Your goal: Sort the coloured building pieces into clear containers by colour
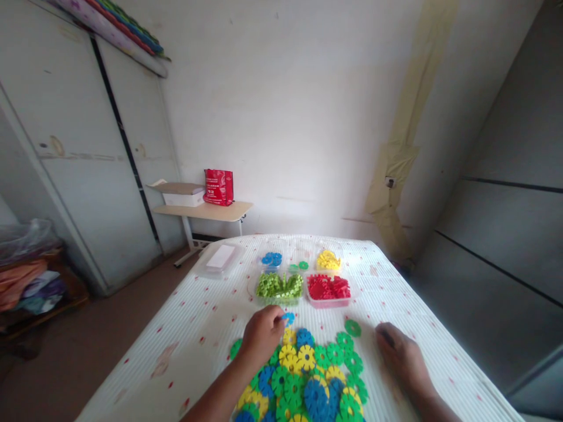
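My left hand (263,335) is closed in a pinch on a small blue snowflake disc (288,317), held just above the far edge of a pile of blue, yellow and green discs (308,378) on the white table (185,346). My right hand (402,354) rests palm down on the table to the right of the pile, fingers curled under, nothing visible in it. A lone green disc (352,327) lies between the pile and my right hand.
Beyond the pile stand clear tubs of sorted discs: green (280,287), red (328,289), blue (271,259), yellow (328,261). A lid (219,259) lies at the far left. A side table with a red bag (219,187) stands by the wall.
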Demonstrator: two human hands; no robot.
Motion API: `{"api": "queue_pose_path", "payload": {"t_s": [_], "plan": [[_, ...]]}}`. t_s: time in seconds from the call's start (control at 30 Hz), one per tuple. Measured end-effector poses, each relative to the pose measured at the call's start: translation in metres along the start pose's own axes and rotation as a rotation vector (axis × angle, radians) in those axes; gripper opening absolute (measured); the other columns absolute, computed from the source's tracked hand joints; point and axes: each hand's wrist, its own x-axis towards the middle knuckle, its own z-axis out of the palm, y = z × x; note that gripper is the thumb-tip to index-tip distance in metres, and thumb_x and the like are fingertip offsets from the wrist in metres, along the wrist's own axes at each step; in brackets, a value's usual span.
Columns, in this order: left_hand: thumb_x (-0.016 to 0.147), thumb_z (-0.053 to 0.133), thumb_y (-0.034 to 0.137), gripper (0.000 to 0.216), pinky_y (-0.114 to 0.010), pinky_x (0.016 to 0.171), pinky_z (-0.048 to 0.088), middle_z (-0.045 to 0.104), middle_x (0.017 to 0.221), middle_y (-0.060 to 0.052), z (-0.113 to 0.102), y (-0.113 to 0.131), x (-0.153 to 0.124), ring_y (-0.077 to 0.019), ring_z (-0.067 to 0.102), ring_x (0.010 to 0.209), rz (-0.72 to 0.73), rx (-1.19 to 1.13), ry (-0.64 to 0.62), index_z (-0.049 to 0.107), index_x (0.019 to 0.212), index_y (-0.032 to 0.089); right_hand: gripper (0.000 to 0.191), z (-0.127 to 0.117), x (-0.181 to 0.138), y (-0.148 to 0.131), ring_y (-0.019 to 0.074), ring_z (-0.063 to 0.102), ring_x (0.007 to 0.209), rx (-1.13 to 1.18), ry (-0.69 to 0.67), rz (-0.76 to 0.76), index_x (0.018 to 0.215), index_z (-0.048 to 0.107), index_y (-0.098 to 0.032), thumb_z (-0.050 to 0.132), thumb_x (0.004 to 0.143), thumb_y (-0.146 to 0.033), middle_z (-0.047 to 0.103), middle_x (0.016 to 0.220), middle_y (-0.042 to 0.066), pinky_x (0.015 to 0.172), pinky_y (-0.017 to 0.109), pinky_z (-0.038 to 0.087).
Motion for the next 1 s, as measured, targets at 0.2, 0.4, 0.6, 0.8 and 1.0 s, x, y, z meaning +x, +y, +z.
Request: {"api": "queue_pose_path", "payload": {"t_s": [0.2,0.4,0.6,0.8,1.0], "plan": [[0.065,0.049,0.013,0.026,-0.021,0.055,0.041,0.066,0.067,0.001,0.021,0.016,0.005,-0.0138,0.059,0.058,-0.004,-0.194,-0.218,0.067,0.083,0.015,0.026,0.001,0.001,0.001,0.0165,0.057,0.057,0.017,0.004,0.012,0.069,0.055,-0.022,0.04,0.079,-0.041,0.062,0.062,0.001,0.055,0.024,0.042],[0.057,0.056,0.014,0.028,-0.024,0.065,0.04,0.068,0.079,-0.002,0.034,0.012,0.006,-0.0187,0.059,0.075,-0.037,-0.22,-0.211,0.069,0.081,0.018,0.026,0.002,0.001,0.002,0.0171,0.058,0.059,0.009,-0.02,0.043,0.071,0.055,-0.021,0.039,0.079,-0.041,0.062,0.064,0.002,0.057,0.025,0.042],[0.05,0.058,0.009,0.021,-0.02,0.052,0.03,0.055,0.062,0.003,0.036,0.013,0.008,-0.0135,0.05,0.062,-0.095,-0.319,-0.243,0.062,0.068,0.016,0.027,0.0,0.002,-0.001,0.0174,0.058,0.059,0.019,-0.029,0.056,0.07,0.056,-0.021,0.039,0.077,-0.041,0.063,0.063,0.002,0.056,0.025,0.042],[0.05,0.06,0.01,0.017,-0.019,0.049,0.031,0.046,0.056,0.007,0.027,0.016,0.006,-0.01,0.045,0.054,-0.15,-0.513,-0.303,0.054,0.066,0.016,0.028,-0.001,0.002,-0.002,0.0173,0.058,0.06,0.038,-0.034,0.05,0.07,0.055,-0.021,0.038,0.078,-0.042,0.063,0.065,0.002,0.057,0.025,0.042],[0.053,0.056,0.014,0.014,-0.019,0.041,0.03,0.042,0.049,0.009,0.015,0.021,0.002,-0.0069,0.04,0.041,-0.138,-0.676,-0.304,0.047,0.063,0.018,0.025,0.001,0.002,0.0,0.0164,0.057,0.058,0.035,-0.018,0.048,0.07,0.056,-0.022,0.041,0.077,-0.04,0.063,0.063,0.001,0.055,0.024,0.042]]}}
